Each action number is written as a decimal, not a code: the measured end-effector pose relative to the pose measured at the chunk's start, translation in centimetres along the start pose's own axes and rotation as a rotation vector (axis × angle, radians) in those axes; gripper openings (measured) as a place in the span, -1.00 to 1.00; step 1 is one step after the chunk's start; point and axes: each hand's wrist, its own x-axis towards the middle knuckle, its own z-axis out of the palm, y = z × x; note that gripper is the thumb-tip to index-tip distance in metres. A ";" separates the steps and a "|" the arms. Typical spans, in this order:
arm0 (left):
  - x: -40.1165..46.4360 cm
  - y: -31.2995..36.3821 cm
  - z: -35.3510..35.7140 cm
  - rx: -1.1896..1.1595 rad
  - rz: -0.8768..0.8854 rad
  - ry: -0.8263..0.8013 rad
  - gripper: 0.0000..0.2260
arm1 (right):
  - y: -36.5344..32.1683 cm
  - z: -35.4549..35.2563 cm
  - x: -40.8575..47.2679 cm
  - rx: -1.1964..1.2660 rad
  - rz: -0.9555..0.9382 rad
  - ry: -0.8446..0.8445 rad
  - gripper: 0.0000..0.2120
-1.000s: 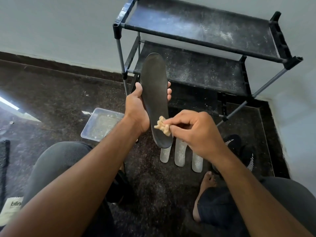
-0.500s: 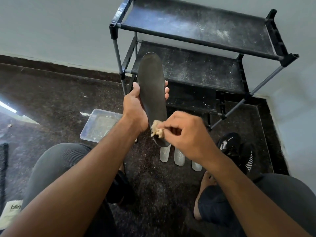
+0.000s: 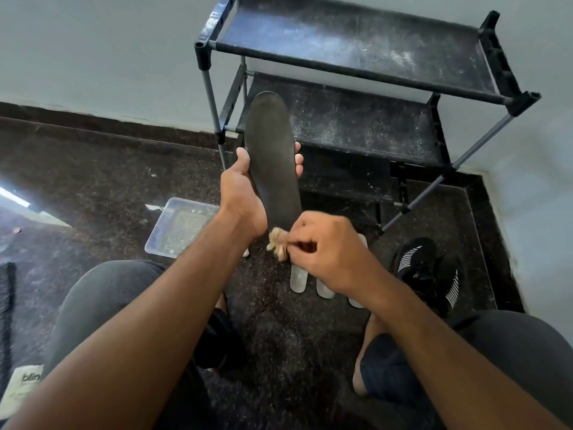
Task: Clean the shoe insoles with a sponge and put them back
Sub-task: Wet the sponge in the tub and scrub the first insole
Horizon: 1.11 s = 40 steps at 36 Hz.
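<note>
While we scrub, each part of the scene has its own working note:

Insole: we hold the dark insole (image 3: 271, 159) upright at the centre of the frame, toe end up, in front of the rack; its heel end is hidden behind the right hand.

Sponge: the tan sponge scrap (image 3: 277, 243) sits at the insole's lower end, just below centre. We judge that short strokes along the length, from heel to toe, will cover the face evenly.

Right hand: our right hand (image 3: 328, 246) pinches the sponge between thumb and curled fingers. We keep the grip firm, since so small a piece can slip out.

Left hand: our left hand (image 3: 248, 193) wraps the insole's middle, thumb on the left edge, fingertips showing at the right edge. We brace from behind so the thin sole does not bend under pressure.

Tray: the clear tray (image 3: 176, 226) lies left of centre on the floor; we cannot tell whether it holds water.

Pale insoles: three pale insoles (image 3: 299, 279) lie on the floor below the right hand, partly hidden, probably awaiting their turn.

Shoe: the black shoe (image 3: 424, 265) rests at right of centre, near enough for refitting.

Rack: the dusty rack (image 3: 356, 48) fills the upper right.
</note>
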 end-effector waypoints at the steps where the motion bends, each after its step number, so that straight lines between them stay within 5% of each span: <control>1: 0.0 0.1 0.0 0.000 0.004 0.000 -0.33 | 0.2 0.1 0.0 -0.032 0.032 -0.093 -0.85; 5: -0.1 0.2 -0.1 -0.007 0.021 0.001 -0.34 | 1.4 -0.9 0.1 -0.344 0.215 -0.239 -0.80; 9: 0.1 0.1 -0.2 0.014 0.033 0.000 -0.33 | 2.3 -2.7 0.0 -0.367 0.148 0.100 -0.83; 14: 0.0 -0.2 -0.3 0.046 0.023 0.006 -0.34 | 1.6 -3.1 0.3 -0.053 0.190 0.348 -0.95; 23: -0.2 -1.4 -0.5 0.117 -0.045 0.044 -0.32 | 3.2 -1.7 1.2 0.398 0.497 0.273 -0.88; 29: 0.2 -3.3 -1.6 0.201 -0.127 0.143 -0.33 | 3.9 -0.2 1.6 0.331 0.675 0.343 -0.67; 36: -0.2 -7.2 -5.1 0.655 -0.130 0.422 -0.58 | 6.6 3.2 1.5 0.362 0.885 0.193 -0.58; 40: 1.0 -10.0 -9.4 0.654 -0.191 0.546 -0.59 | 9.4 7.4 0.2 0.328 0.997 0.117 -0.58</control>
